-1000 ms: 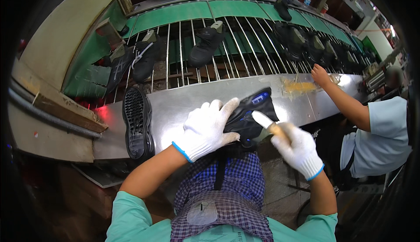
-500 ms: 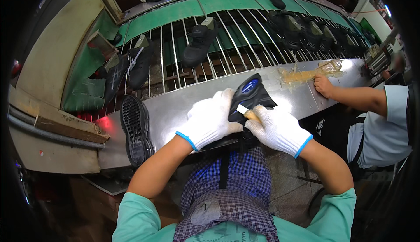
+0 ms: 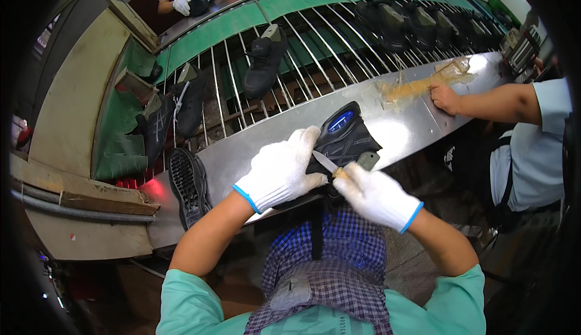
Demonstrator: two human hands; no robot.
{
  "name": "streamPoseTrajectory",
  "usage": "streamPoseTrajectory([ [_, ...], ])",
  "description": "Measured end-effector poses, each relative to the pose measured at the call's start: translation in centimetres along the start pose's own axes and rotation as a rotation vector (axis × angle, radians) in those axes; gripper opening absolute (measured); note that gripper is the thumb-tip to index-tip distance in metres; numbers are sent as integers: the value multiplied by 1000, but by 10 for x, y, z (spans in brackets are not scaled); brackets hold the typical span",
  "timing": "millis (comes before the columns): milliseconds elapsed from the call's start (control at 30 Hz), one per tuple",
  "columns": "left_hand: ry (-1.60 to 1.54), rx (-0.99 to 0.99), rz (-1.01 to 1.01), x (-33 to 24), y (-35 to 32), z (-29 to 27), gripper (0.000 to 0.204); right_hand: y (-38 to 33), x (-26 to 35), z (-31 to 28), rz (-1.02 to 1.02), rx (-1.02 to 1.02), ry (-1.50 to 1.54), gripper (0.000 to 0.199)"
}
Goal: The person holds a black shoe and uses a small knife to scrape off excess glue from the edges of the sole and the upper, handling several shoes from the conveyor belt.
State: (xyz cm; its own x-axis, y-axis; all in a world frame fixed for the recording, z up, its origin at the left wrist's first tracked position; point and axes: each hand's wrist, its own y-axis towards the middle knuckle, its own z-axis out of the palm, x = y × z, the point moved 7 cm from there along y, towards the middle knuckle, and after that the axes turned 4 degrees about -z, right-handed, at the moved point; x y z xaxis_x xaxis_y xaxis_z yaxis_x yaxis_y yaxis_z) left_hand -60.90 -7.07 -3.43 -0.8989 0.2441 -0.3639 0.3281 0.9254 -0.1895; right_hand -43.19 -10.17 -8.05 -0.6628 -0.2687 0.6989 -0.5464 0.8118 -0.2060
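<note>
A black shoe (image 3: 351, 145) with a shiny blue oval patch lies on its side on the metal ledge in front of me; the greenish plate of a last (image 3: 367, 160) shows in its opening. My left hand (image 3: 283, 168), in a white knit glove with a blue cuff, is closed on the shoe's left side; its fingertips are partly hidden. In my right hand (image 3: 376, 197), gloved alike, is a small knife (image 3: 325, 161) with a wooden handle. Its pointed blade is angled up and left, over the shoe beside my left thumb.
A black shoe sole (image 3: 185, 183) with a pitted face lies at the ledge's left end. Beyond the metal ledge (image 3: 242, 150), a roller conveyor carries several black shoes (image 3: 264, 62). A co-worker's forearm (image 3: 490, 104) rests at right; another gloved person (image 3: 192, 2) works across the line.
My right hand has drawn slightly down and toward me, and the knife's blade has turned to show its pointed shape. More of the shoe and its last plate shows. My view has shifted a little.
</note>
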Motion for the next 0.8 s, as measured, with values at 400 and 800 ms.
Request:
streamPoseTrajectory([
  [400, 30, -76, 168, -14, -19, 7, 99, -48, -108, 24, 331, -538, 1093, 63],
  [800, -676, -660, -47, 48, -59, -86, 69, -31, 122, -75, -592, -786, 199, 54],
])
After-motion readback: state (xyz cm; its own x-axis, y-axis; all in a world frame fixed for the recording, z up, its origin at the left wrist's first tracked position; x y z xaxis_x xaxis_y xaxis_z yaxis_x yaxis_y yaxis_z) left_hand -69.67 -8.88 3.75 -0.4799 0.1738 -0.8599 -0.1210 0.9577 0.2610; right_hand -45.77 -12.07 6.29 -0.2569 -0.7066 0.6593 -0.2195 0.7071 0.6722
